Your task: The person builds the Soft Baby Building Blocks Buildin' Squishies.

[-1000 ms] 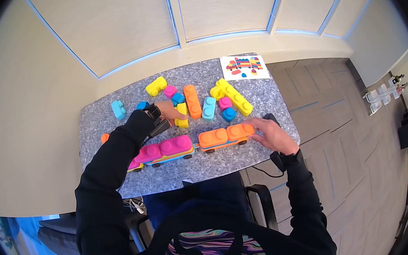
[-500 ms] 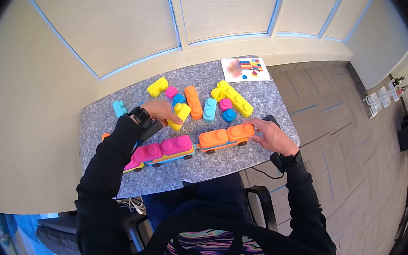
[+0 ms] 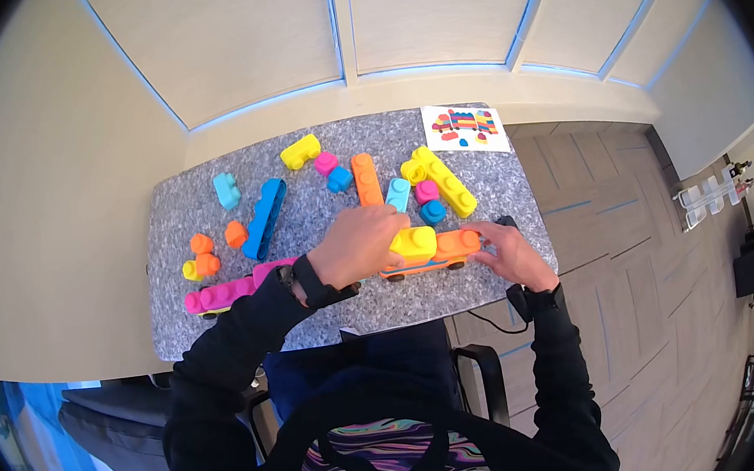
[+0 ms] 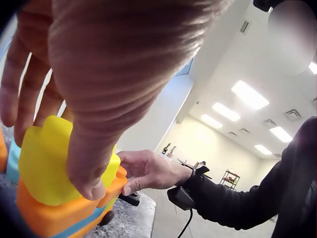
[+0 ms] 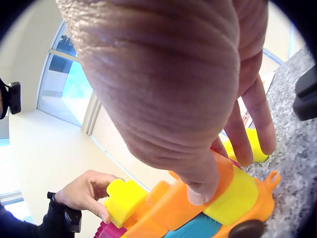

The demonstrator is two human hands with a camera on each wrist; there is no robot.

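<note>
In the head view my left hand (image 3: 355,245) pinches a yellow building block (image 3: 415,244) over the left half of the orange-topped toy train car (image 3: 458,248). The left wrist view shows the thumb on the near side of the yellow block (image 4: 45,161), with its lower edge right at the orange top. My right hand (image 3: 518,256) grips the car's right end, the thumb pressed on its orange side in the right wrist view. Left of it stand train cars with magenta blocks (image 3: 222,294), partly hidden by my left arm.
Behind the train lie a long blue block (image 3: 265,219), an orange block (image 3: 366,180), a light-blue block (image 3: 398,194) and a long yellow block (image 3: 446,182). Small orange blocks (image 3: 206,264) sit at the left. A picture card (image 3: 465,129) lies at the far right corner.
My left hand has lifted the yellow block from among the loose blocks and carried it right and toward me, onto the orange car. The right hand stays at the car's end.
</note>
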